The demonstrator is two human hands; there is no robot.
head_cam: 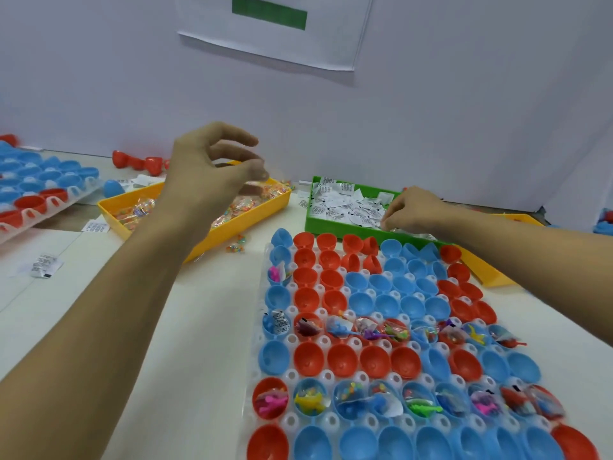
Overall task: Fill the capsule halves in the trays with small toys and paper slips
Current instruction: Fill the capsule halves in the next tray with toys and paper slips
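A small clear cellophane packet of coloured toy beads (257, 180) is pinched between the thumb and curled fingers of the left hand (212, 167), which is held above the long yellow plastic bin of such packets (195, 210) at about eleven o'clock from the tray. The right hand (409, 209) is lowered, fingers curled, into the green plastic bin of small white printed paper slips (348, 207) at about one o'clock; a slip appears to be nipped at the fingertips, though the grip itself is hidden by the knuckles. The clear moulded plastic tray of red and blue egg-shaped capsule halves (394, 343) lies on the white desk (185, 327) directly below the hands, with two rows already loaded and most cups still bare. The packets are judged to be very light, crinkly and somewhat slippery, so a pinch at a sealed edge or corner would be preferred to a squeeze across the middle. The slips are judged to be thin and limp, prone to clinging together, and best lifted singly by one edge. The capsule halves are judged to be stiff but light and loosely seated, so they could be tipped if knocked during a drop.
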